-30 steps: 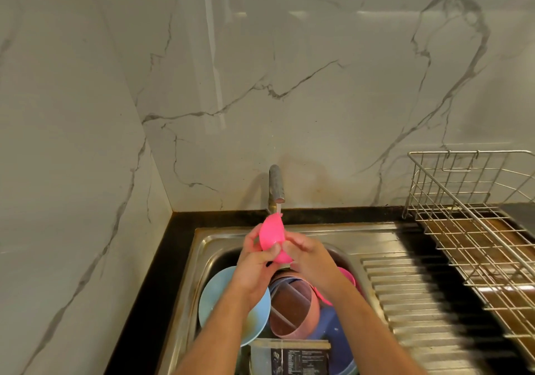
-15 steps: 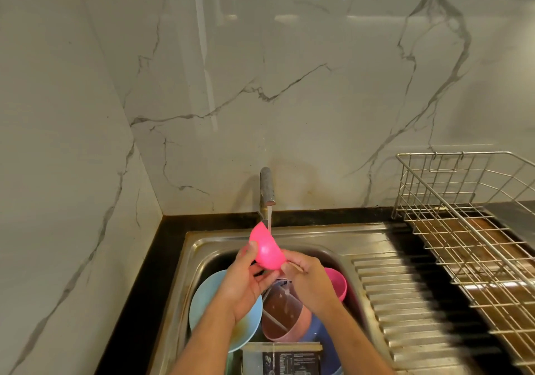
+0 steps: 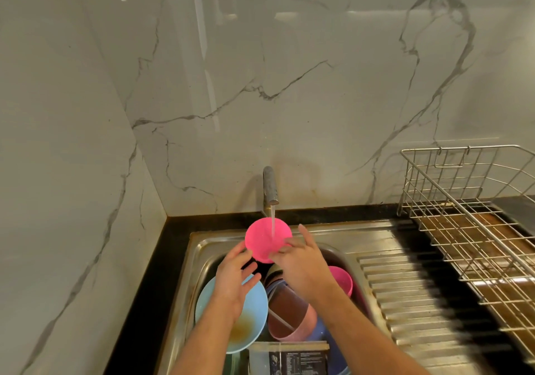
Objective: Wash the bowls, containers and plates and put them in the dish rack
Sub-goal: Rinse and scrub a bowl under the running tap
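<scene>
Head view. A pink bowl is held over the far part of the sink, directly beneath the tap, with the water stream falling into its hollow. The bowl is tilted, its round mouth facing toward the camera; it is smooth, glossy and looks like plastic. The right hand grips the bowl at its near-right rim, thumb and fingers curled onto the edge, one finger raised straight. The left hand sits just beside the bowl's near-left edge, fingers spread and relaxed; whether it touches the bowl cannot be told.

The relation that governs the coming move: the dish rack stands well apart to the right on the surface, beyond the ribbed steel draining board. The right hand is the nearer to it and already carries the bowl, so the transfer would likely fall to that hand once rinsing is judged complete.

In the sink below the hands lie a pale blue plate with brownish residue, a divided brown container, a second pink bowl at the right wall, and a clear rectangular container at the near edge. All appear unwashed. The rack is open wire and holds no dishes in its visible portion. The wall behind is glossy veined marble.
</scene>
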